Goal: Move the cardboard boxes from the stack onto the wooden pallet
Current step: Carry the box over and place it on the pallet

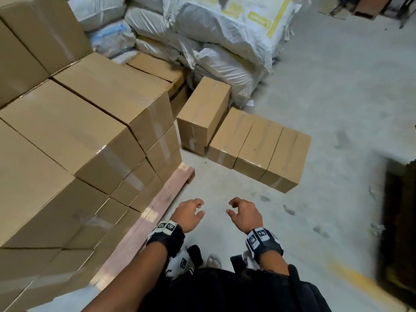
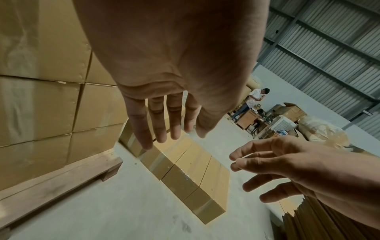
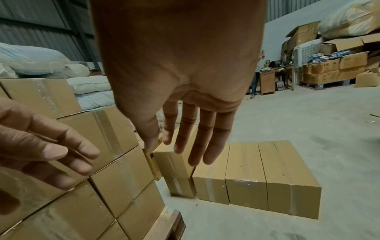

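both hands are empty and hang over the concrete floor (image 1: 337, 97). the left hand (image 1: 188, 214) and the right hand (image 1: 244, 213) have fingers (image 2: 141, 129) loosely spread, holding nothing. the wooden pallet (image 1: 155, 212) lies at the left, already loaded with many cardboard boxes (image 1: 78, 131). three boxes on the floor (image 1: 261, 147) stand side by side ahead, touching each other, near white sacks (image 1: 213, 41).
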The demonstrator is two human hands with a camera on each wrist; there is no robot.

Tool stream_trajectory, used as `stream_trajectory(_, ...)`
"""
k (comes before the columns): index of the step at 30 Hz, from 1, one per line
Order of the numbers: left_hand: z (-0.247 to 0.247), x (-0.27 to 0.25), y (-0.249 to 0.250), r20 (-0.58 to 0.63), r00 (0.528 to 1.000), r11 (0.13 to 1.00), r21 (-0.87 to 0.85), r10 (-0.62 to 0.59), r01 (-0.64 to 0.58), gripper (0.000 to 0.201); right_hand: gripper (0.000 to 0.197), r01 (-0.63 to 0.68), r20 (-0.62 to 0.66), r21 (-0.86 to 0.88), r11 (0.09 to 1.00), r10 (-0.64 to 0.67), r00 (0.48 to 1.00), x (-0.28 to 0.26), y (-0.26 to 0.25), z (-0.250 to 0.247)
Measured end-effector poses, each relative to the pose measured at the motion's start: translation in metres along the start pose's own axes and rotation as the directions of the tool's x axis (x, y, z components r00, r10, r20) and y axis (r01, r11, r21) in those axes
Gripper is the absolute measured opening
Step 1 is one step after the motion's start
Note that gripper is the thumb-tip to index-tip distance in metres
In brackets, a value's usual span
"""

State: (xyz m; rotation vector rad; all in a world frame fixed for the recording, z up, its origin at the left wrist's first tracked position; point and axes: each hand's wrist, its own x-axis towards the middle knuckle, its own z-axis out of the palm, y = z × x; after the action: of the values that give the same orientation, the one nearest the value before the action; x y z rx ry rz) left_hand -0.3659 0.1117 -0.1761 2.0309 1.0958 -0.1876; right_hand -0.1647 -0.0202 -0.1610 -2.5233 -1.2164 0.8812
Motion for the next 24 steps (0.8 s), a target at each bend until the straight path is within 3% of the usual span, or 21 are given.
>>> stream_trajectory(7, -0.038, 0.077, 0.02, 0.014, 0.998, 0.994, 0.091, 0.053, -0.054, 0.038, 0.031, -0.011, 0.007, 0.005, 1.0, 0.011, 1.0, 0.071, -0.001, -0.026)
stream_trajectory(13, -0.087, 0.185, 0.022, 0.068, 0.996, 0.993, 0.092, 0.065, -0.071, 0.04, 0.032, -0.039, -0.008, 0.007, 0.999, 0.039, 0.999, 0.166, -0.016, -0.054)
stream_trajectory(24, -0.196, 0.374, 0.038, 0.089, 0.99, 0.987, 0.105, 0.112, -0.121, 0.039, 0.037, -0.077, 0.076, -0.086, 0.993, 0.083, 0.994, 0.335, -0.064, -0.118)
